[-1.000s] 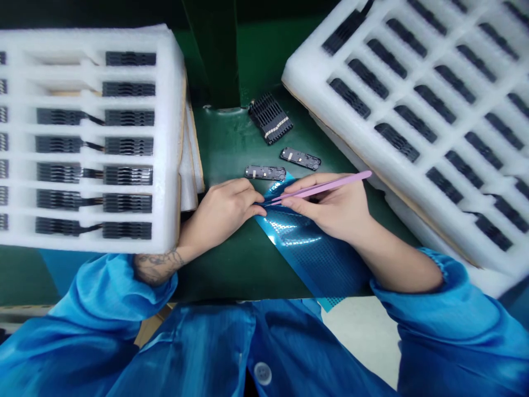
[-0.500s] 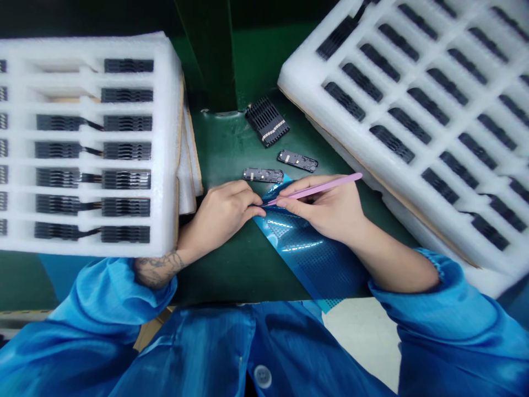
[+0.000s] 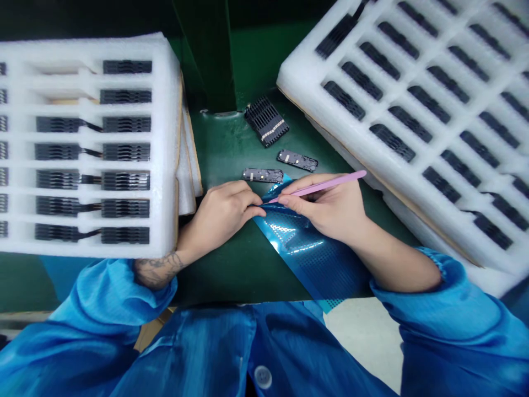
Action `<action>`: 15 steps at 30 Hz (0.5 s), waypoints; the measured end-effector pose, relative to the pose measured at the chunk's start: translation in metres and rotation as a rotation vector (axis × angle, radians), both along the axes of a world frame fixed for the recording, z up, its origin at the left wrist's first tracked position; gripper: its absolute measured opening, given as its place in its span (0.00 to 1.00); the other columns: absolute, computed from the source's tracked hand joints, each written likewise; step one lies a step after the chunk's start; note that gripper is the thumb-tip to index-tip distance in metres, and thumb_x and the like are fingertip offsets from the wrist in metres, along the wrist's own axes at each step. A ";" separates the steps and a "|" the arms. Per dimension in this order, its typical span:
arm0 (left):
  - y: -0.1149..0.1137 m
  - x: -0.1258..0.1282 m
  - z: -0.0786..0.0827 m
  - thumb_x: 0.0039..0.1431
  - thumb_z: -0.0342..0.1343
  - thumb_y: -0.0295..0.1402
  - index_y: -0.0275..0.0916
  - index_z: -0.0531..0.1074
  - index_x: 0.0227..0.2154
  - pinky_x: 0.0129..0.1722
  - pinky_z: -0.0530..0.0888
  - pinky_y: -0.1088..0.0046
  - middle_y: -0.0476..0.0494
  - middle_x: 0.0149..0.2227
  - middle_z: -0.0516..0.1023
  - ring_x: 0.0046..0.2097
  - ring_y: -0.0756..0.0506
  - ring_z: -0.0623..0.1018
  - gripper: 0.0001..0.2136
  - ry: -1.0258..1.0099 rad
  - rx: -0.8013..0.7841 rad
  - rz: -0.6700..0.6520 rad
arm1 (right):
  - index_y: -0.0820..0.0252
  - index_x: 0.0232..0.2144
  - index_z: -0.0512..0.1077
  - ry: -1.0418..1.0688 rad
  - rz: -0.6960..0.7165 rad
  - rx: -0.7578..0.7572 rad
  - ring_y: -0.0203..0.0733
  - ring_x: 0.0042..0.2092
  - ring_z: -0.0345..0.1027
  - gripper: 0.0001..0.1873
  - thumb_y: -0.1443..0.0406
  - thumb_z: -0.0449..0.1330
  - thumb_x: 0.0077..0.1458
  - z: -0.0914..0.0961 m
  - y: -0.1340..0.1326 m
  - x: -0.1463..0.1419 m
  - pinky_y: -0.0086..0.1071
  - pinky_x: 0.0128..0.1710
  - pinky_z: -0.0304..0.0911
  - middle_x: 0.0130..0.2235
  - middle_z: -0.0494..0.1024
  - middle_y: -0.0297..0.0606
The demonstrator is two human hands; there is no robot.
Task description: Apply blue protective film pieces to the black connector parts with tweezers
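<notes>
My right hand [image 3: 330, 209] is closed round pink tweezers [image 3: 322, 186], whose tips point left onto a shiny blue perforated sheet [image 3: 314, 248] lying on the green table. My left hand [image 3: 223, 212] rests on the table with its fingers pinched together at the sheet's left edge, right by the tweezer tips. What the fingertips pinch is too small to make out. Two small dark flat parts [image 3: 263, 175] [image 3: 297, 160] lie just beyond my hands, and a dark ribbed stack of parts [image 3: 266, 121] sits farther back.
A white foam tray [image 3: 165, 165] with dark parts in its slots stands at the left. A second, larger foam tray [image 3: 314, 71] leans at the right, also filled. A dark green post [image 3: 206, 55] rises at the back centre. My blue sleeves cover the table's near edge.
The view shifted slightly downward. The tweezer tips moved a little left toward my left fingertips, and the blue sheet's reflections changed. Both hands stay where they were.
</notes>
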State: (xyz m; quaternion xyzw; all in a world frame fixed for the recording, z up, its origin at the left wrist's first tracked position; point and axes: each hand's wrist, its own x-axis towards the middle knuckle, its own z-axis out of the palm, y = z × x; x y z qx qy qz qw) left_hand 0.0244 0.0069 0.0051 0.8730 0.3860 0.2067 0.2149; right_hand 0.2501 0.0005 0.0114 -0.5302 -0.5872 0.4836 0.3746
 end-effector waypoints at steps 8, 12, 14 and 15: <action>-0.006 -0.002 -0.002 0.66 0.59 0.35 0.37 0.77 0.43 0.40 0.76 0.71 0.44 0.39 0.77 0.39 0.48 0.77 0.08 -0.019 0.067 -0.024 | 0.57 0.27 0.79 0.111 -0.197 0.006 0.38 0.22 0.73 0.12 0.57 0.74 0.48 0.002 0.012 0.008 0.31 0.20 0.71 0.24 0.80 0.35; 0.000 0.004 0.001 0.66 0.57 0.29 0.37 0.74 0.50 0.50 0.75 0.60 0.37 0.50 0.76 0.51 0.40 0.75 0.11 0.029 0.249 0.078 | 0.58 0.28 0.79 0.128 -0.211 0.015 0.40 0.23 0.75 0.11 0.58 0.74 0.49 -0.001 0.015 0.009 0.32 0.22 0.72 0.24 0.81 0.36; 0.006 0.007 0.000 0.66 0.56 0.28 0.36 0.73 0.52 0.54 0.74 0.55 0.34 0.56 0.74 0.56 0.37 0.73 0.13 0.081 0.277 0.110 | 0.58 0.28 0.79 0.116 -0.245 0.046 0.40 0.23 0.75 0.11 0.59 0.74 0.49 -0.002 0.016 0.009 0.32 0.22 0.72 0.24 0.81 0.36; 0.008 0.008 -0.001 0.66 0.56 0.27 0.35 0.73 0.51 0.54 0.74 0.54 0.34 0.56 0.74 0.56 0.37 0.73 0.12 0.099 0.270 0.108 | 0.59 0.28 0.79 0.111 -0.266 0.062 0.40 0.24 0.75 0.11 0.59 0.74 0.49 -0.003 0.016 0.009 0.32 0.22 0.72 0.24 0.80 0.36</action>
